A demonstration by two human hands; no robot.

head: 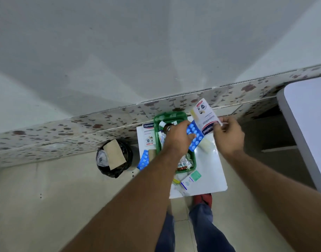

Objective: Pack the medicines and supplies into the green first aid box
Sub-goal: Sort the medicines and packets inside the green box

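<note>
The green first aid box [158,120] stands open on a small white table [216,171], with a brown bottle [168,127], a tube and foil strips inside. My left hand [178,138] hovers over the box, shut on a blue blister pack [194,136]. My right hand [227,135] holds a white Hansaplast plaster packet [204,115] above the table's far right side. A second blue blister pack [143,159] lies at the table's left edge. Another Hansaplast packet [148,135] lies left of the box. A white-and-green medicine carton [190,180] lies in front of the box.
A black-lined waste bin [113,158] with brown card in it stands on the floor, left of the table. A flowered tile skirting [65,130] runs along the wall behind. A white tabletop edge [308,124] sits at right. My legs and a red shoe [203,199] are below.
</note>
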